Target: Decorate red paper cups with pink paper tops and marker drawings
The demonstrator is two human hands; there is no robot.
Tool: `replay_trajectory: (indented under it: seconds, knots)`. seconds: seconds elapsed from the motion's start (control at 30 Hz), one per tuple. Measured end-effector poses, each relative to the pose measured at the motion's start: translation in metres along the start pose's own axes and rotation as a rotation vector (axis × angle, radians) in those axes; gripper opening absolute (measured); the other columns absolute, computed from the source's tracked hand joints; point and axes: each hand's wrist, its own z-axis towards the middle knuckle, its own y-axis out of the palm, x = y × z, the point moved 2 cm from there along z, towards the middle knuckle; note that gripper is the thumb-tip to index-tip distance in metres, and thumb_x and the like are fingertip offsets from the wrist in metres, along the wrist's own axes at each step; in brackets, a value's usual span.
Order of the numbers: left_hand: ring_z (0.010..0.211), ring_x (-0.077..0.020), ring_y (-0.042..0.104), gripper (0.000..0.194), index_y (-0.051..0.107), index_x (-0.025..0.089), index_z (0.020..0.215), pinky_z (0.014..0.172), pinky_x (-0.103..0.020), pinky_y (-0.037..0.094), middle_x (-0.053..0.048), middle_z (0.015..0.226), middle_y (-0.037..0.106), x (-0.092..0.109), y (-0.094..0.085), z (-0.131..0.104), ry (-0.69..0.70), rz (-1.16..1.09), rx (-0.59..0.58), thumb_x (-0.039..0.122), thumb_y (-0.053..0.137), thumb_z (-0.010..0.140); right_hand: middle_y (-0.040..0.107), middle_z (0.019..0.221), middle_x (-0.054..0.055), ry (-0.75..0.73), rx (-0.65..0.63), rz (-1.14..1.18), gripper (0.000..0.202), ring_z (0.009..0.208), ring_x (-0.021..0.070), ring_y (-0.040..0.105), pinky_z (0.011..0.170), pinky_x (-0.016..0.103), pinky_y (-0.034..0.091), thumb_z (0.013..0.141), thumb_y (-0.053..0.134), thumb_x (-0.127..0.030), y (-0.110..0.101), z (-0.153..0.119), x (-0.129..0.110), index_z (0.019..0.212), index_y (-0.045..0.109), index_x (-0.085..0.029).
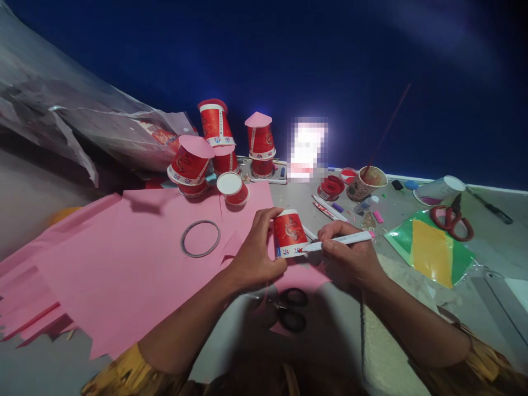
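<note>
Here, the left hand (259, 247) is clamped on a red cup (291, 228), beside the pink paper (157, 236); the right hand (350, 256) grips a white marker (348, 239), with its tip at the cup's white band. The cup carries a dragon picture; the small print on its band is not readable. Behind the grey, cluttered table (499, 247) stands a dark blue surface (165, 55).

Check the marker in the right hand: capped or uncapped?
Uncapped: the marker shows a narrow, bare tip at the red cup.
</note>
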Motion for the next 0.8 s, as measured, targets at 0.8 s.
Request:
replay_trajectory:
  seconds: [0.8]
  knots:
    - [0.146,-0.0315,0.051,0.089,0.036,0.026,0.147,0.127,-0.058,0.039,-0.014,0.154,0.047,-0.002,0.003,0.001,-0.026,-0.130,-0.015,0.004,0.067,0.067,0.057,0.057,-0.007,-0.022,0.188,0.281,0.038,0.046,0.0087,0.041,0.046,0.021,0.037,0.082,0.085,-0.057,-0.004,0.015,-0.001,0.093,0.068,-0.025]
